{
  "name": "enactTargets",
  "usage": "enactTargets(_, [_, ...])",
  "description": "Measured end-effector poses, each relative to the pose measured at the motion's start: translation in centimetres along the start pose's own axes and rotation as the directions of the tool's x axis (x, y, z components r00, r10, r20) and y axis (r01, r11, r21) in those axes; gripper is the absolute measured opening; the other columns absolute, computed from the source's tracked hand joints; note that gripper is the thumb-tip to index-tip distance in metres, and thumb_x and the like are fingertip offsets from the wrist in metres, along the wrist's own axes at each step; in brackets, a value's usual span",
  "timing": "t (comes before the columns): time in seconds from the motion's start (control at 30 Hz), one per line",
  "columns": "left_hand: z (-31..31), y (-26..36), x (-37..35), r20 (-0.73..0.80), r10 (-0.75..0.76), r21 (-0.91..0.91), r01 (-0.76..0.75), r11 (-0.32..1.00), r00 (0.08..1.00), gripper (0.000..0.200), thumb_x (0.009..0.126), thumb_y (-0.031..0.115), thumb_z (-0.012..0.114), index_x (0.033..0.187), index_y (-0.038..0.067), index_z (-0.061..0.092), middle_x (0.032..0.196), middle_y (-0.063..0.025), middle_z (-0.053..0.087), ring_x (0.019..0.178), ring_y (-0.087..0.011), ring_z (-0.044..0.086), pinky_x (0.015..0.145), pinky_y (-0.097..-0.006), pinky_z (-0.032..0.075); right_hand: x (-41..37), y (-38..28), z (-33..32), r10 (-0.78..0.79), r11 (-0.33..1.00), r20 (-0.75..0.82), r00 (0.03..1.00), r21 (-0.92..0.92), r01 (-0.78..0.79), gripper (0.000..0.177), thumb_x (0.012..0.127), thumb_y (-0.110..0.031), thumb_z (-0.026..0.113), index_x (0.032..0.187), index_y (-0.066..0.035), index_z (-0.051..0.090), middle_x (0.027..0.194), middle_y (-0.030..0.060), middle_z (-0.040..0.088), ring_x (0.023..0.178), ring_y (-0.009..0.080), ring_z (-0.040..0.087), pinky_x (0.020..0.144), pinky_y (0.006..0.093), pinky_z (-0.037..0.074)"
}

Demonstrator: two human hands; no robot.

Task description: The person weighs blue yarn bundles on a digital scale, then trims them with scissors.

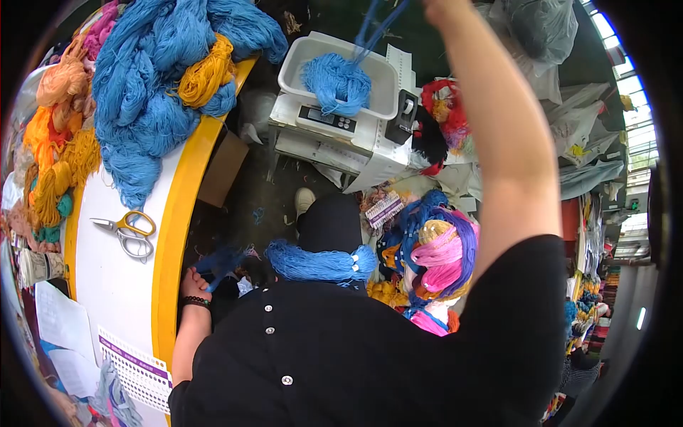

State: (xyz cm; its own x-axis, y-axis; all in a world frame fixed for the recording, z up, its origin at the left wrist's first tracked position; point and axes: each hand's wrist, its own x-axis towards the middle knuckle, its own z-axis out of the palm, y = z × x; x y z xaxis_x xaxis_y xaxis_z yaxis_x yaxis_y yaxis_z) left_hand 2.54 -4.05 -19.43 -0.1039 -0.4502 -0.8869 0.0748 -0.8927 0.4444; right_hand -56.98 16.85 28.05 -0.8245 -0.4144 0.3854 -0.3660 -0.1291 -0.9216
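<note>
At the yellow-rimmed edge of the worktop (pixel 117 285), just below it, we log the left hand (pixel 193 286), fingers closed on a tuft of blue yarn (pixel 222 260); a dark bead bracelet (pixel 195 302) sits on the wrist.

Right hand (pixel 442 6): raised to the top of the view and mostly cut off, so we cannot tell its grip. Blue strands (pixel 376 27) rise just beside it from the blue skein (pixel 337 82), which lies in the white tray (pixel 299 58) of the scale (pixel 326 119), well apart from the worktop.

On the lap: one blue hank (pixel 320 262).

On the worktop:
- yellow-handled scissors (pixel 129 232), on the bare white middle
- a large blue yarn heap (pixel 153 92), at the far end
- a yellow skein (pixel 206 71), on that heap near the rim
- orange yarn (pixel 60 142), along the left edge

Low beside the right arm: pink and purple yarn (pixel 445 252).
</note>
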Motion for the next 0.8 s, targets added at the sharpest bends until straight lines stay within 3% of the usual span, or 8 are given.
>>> enactTargets(0.07, [-0.1,-0.1,-0.3,0.01,-0.002,0.008,0.001,1.0,1.0,0.024,0.098,0.031,0.047,0.081,0.015,0.052,0.054,0.0061,0.034,0.041,-0.0065,0.025,0.037,-0.0222,0.018,-6.3,7.8,0.9,-0.091,0.731,0.202,0.975,-0.651,0.203,0.016,0.085,-0.016,0.059,0.088,-0.005,0.07,0.084,0.008,0.069,0.072,0.0182,0.064,0.066,0.0318,0.05])
enactTargets(0.13, [0.3,-0.1,-0.8,0.011,0.01,0.018,-0.01,1.0,1.0,0.024,0.098,0.032,0.047,0.081,0.015,0.052,0.055,0.0061,0.035,0.042,-0.0064,0.026,0.037,-0.022,0.019,-10.9,14.6,1.2,-0.139,0.779,0.229,0.964,-0.575,0.249,0.022,0.081,-0.013,0.058,0.097,-0.01,0.072,0.088,0.0105,0.07,0.08,0.021,0.067,0.072,0.0335,0.052])
enactTargets(0.23, [0.2,-0.1,-0.9,0.025,0.011,0.035,-0.012,0.999,1.0,0.024,0.098,0.032,0.047,0.081,0.015,0.052,0.056,0.006,0.035,0.042,-0.0066,0.026,0.037,-0.022,0.019,-17.4,18.5,1.4,-0.21,0.335,0.509,0.835,-0.765,0.551,0.011,0.078,-0.013,0.067,0.088,-0.011,0.07,0.09,0.0063,0.066,0.078,0.0248,0.063,0.069,0.0368,0.049])
enactTargets(0.3, [0.0,-0.2,-0.4,0.03,0.008,0.034,-0.009,0.999,1.0,0.024,0.098,0.032,0.047,0.081,0.015,0.052,0.056,0.006,0.035,0.042,-0.0066,0.026,0.037,-0.022,0.019,-21.1,18.3,2.6,-0.392,0.324,0.44,0.808,-0.756,0.569,0.007,0.077,-0.019,0.066,0.082,-0.014,0.068,0.081,0.0037,0.063,0.083,0.0247,0.059,0.087,0.042,0.04])
enactTargets(0.43, [0.4,-0.4,-0.9,0.01,0.023,0.057,-0.024,0.998,1.0,0.022,0.097,0.029,0.049,0.081,0.014,0.053,0.054,0.0069,0.036,0.041,-0.0063,0.027,0.038,-0.0214,0.019,-24.1,16.2,2.2,-0.41,0.363,0.283,0.867,-0.821,0.44,0.018,0.076,-0.019,0.069,0.093,-0.012,0.067,0.101,0.0045,0.063,0.098,0.0254,0.057,0.09,0.0428,0.037])
enactTargets(0.57, [-0.1,-0.3,-0.5,0.055,0.018,0.068,-0.021,0.997,0.998,0.021,0.096,0.029,0.05,0.082,0.014,0.053,0.056,0.0058,0.038,0.041,-0.0067,0.027,0.037,-0.0219,0.019,-26.2,15.1,-2.4,-0.147,0.779,-0.135,0.98,-0.626,0.03,0.024,0.079,-0.017,0.069,0.099,-0.004,0.067,0.092,0.0125,0.066,0.083,0.0262,0.064,0.074,0.0329,0.05])
enactTargets(0.73, [-0.8,-0.5,1.0,0.077,0.034,0.132,-0.044,0.99,0.996,0.023,0.097,0.033,0.048,0.085,0.014,0.053,0.057,0.0061,0.035,0.042,-0.0062,0.026,0.037,-0.0215,0.02,-30.5,20.5,-11.0,0.098,0.353,-0.218,0.971,-0.905,-0.239,0.014,0.074,-0.018,0.065,0.085,-0.01,0.072,0.085,0.0143,0.067,0.081,0.0322,0.065,0.072,0.0413,0.052])
enactTargets(0.8, [-0.7,-0.5,1.0,0.087,0.027,0.131,-0.038,0.991,0.996,0.024,0.097,0.033,0.048,0.084,0.014,0.053,0.057,0.0062,0.036,0.042,-0.0063,0.026,0.037,-0.0214,0.02,-32.4,22.5,-12.3,0.054,0.261,-0.013,0.998,-0.965,-0.027,0.015,0.072,-0.018,0.067,0.085,-0.011,0.072,0.087,0.0111,0.067,0.084,0.0325,0.063,0.074,0.0426,0.051])
